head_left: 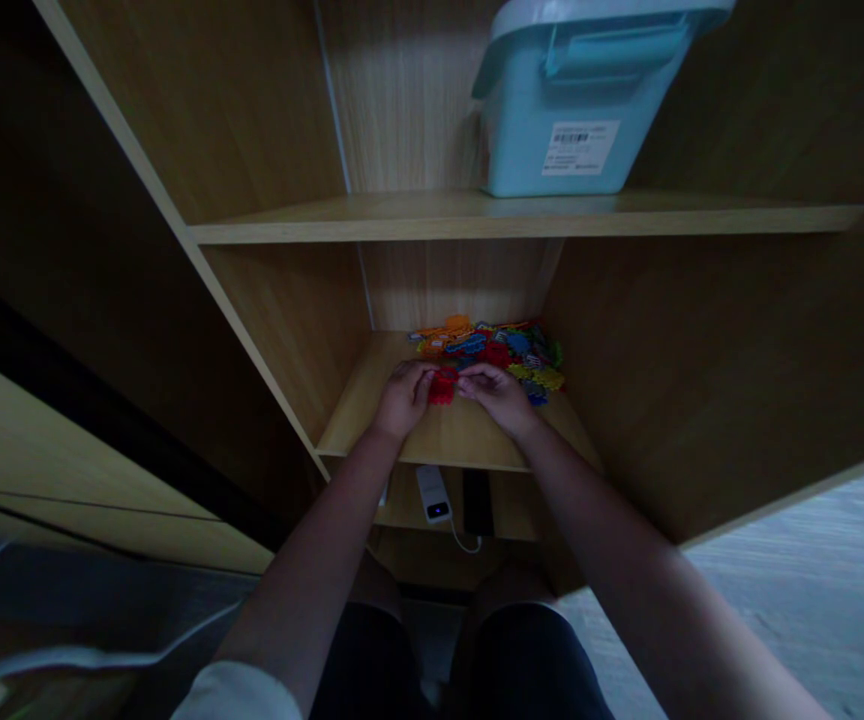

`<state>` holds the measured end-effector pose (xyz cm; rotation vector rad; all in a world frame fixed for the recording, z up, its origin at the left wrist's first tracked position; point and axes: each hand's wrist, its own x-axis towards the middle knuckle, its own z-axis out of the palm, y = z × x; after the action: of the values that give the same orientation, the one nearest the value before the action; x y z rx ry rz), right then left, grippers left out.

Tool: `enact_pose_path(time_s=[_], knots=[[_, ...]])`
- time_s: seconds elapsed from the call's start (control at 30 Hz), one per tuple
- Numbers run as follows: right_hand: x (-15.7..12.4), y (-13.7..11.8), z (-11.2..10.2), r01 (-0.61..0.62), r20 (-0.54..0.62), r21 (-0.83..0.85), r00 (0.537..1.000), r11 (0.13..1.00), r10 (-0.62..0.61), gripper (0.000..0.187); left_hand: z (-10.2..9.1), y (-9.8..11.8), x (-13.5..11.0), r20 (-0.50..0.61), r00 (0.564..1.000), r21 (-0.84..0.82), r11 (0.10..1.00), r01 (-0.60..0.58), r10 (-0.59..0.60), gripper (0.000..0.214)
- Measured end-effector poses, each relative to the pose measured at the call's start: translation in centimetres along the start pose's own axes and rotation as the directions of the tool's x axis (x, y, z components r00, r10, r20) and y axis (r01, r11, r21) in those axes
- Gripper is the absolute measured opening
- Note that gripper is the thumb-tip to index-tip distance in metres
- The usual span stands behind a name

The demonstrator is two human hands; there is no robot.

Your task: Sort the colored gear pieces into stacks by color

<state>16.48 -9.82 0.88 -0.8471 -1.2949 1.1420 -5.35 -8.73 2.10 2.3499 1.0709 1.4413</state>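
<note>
Both my hands reach into the middle shelf (372, 420) of a wooden cabinet. My left hand (402, 395) and my right hand (499, 395) meet on one red plastic piece (442, 386), with fingers pinched on its two sides. Just behind them lies a pile of colourful plastic pieces (492, 352), orange, blue, red, yellow and green, at the back of the shelf.
A light blue lidded storage box (574, 110) with a white label stands on the shelf above. On the lower shelf lie a white power bank (433, 494) with a cable and a dark device (477, 500). Grey floor shows at the right.
</note>
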Motion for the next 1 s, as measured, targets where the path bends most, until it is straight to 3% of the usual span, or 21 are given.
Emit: enact_pose_path(time_s=[0.23,0.33,0.47,0.6,0.73,0.87,1.0], knots=[[0.1,0.0,0.2,0.033,0.066,-0.093,0.997,0.995,-0.027,0.045,-0.1,0.3,0.0,0.006,1.000,-0.046,0.999,0.023,-0.023,0.024],[0.4,0.6,-0.3,0.078,-0.009,-0.219,0.997,0.973,-0.081,0.046,0.1,-0.2,-0.1,-0.015,0.997,-0.098,0.992,0.077,-0.079,0.024],[0.6,1.5,-0.8,0.127,-0.087,-0.497,0.977,0.858,-0.195,0.036,0.0,-2.2,-0.3,-0.021,0.981,-0.177,0.966,0.189,-0.195,0.042],[0.5,1.5,-0.7,0.167,0.019,-0.698,0.977,0.697,-0.215,0.027,-0.6,-4.3,-0.7,0.188,0.945,-0.249,0.918,0.309,-0.267,0.057],[0.4,1.2,-0.3,0.189,0.079,-0.747,0.977,0.638,-0.198,0.027,-0.5,-5.0,-1.1,0.243,0.942,-0.242,0.926,0.290,-0.232,0.072],[0.4,1.1,-0.1,0.179,0.082,-0.751,0.981,0.636,-0.178,0.029,0.0,-4.6,-1.2,0.257,0.942,-0.155,0.953,0.261,-0.216,0.068],[0.4,1.2,0.1,0.177,0.086,-0.749,0.981,0.638,-0.172,0.029,0.1,-4.2,-1.1,0.274,0.939,-0.176,0.949,0.262,-0.208,0.064]])
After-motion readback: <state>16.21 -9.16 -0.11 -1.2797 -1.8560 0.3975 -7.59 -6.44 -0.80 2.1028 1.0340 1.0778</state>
